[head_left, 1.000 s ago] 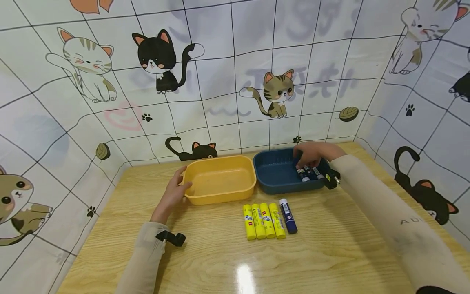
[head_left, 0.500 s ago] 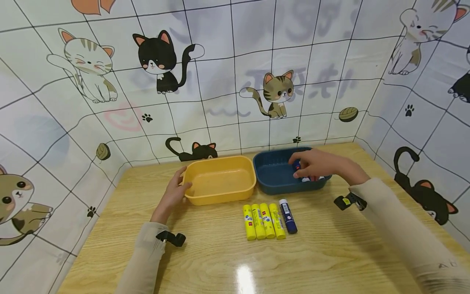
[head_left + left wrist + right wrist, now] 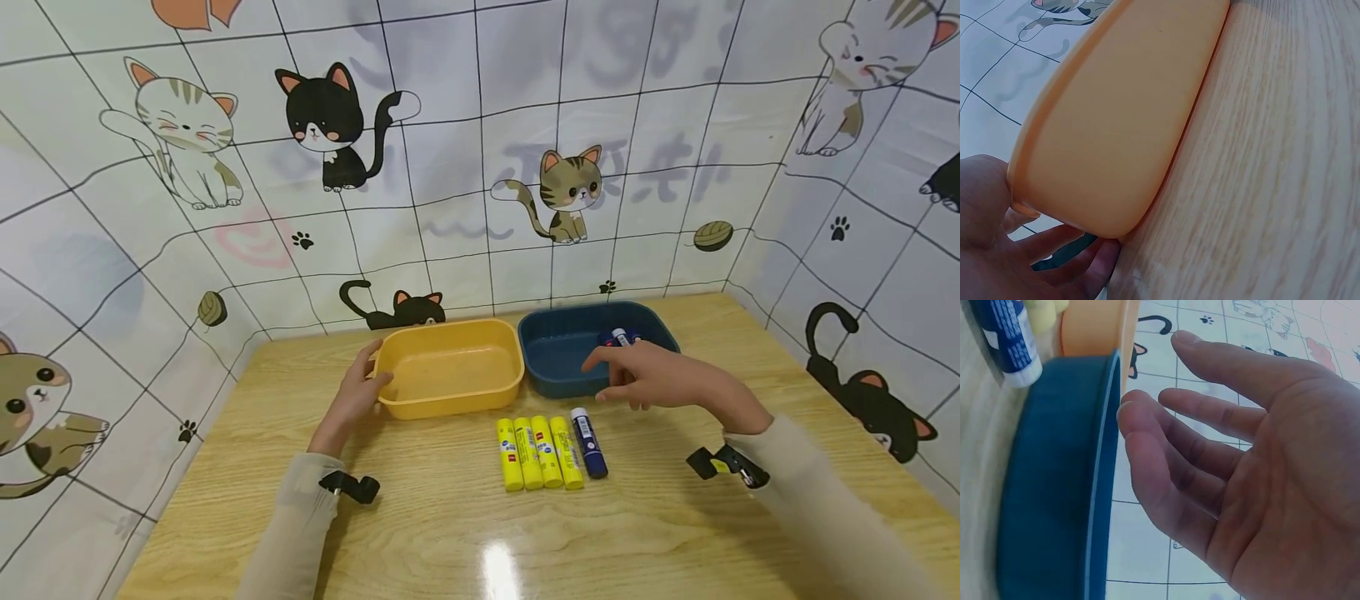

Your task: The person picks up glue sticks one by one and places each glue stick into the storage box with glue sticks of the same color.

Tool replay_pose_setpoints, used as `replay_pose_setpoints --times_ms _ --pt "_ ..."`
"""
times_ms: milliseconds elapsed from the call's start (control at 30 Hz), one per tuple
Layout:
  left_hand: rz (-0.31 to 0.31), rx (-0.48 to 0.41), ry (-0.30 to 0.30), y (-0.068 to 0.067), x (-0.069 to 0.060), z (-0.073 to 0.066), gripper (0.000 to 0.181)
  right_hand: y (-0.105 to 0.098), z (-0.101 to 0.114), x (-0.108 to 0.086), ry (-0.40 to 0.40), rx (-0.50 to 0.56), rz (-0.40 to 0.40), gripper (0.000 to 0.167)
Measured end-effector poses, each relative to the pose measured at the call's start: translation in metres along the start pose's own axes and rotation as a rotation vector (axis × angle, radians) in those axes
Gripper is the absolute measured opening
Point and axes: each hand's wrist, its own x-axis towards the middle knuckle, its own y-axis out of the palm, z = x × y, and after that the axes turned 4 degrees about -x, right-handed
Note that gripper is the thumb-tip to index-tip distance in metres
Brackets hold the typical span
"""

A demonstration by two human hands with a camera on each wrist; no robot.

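Observation:
At the left end of a yellow plastic basket (image 3: 450,408), my left hand (image 3: 358,392) grips the rim, thumb over the inside and fingers along the outer end wall. My right hand (image 3: 660,377) hovers over the front right rim of a blue plastic basket (image 3: 570,388), fingers loosely bent and holding nothing. Inside the blue basket, near its back right, lie several dark blue glue sticks (image 3: 621,337), partly hidden by the right hand. In front of the baskets, several yellow glue sticks (image 3: 537,454) lie side by side, with one dark blue glue stick (image 3: 589,443) at their right.
The two baskets stand side by side on a wooden table (image 3: 420,533), close to a wall sheet (image 3: 450,192) printed with cats. A small black camera (image 3: 351,486) is strapped to the left wrist, another black camera (image 3: 727,465) to the right.
My right hand has come up out of the blue basket and drawn back toward the front edge, leaving the glue sticks inside. The left hand keeps its place on the yellow basket.

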Motion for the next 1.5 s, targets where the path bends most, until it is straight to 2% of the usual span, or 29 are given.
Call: replay_pose_setpoints --times_ms 200,500,867,1133,1267,1500 --pt "-0.002 0.009 0.003 0.002 0.001 -0.002 0.069 0.018 -0.005 0.002 0.010 0.035 0.042 0.040" --pt "-0.002 0.016 -0.006 0.002 0.001 -0.001 0.069 0.039 -0.013 0.006 0.039 0.074 0.093 0.047" --pt "0.002 -0.001 -0.018 0.000 0.001 0.000 0.069 0.050 -0.018 0.008 0.037 0.109 0.129 0.051" --pt "0.006 0.002 -0.008 0.000 0.002 -0.002 0.069 0.054 -0.026 0.010 -0.016 0.156 0.128 0.056" --pt "0.014 -0.011 -0.026 -0.001 0.003 -0.004 0.069 0.058 -0.028 0.013 0.012 0.175 0.125 0.060" --pt "0.002 0.017 0.000 0.000 0.002 -0.003 0.068 0.063 -0.025 0.016 0.100 0.221 0.128 0.068"
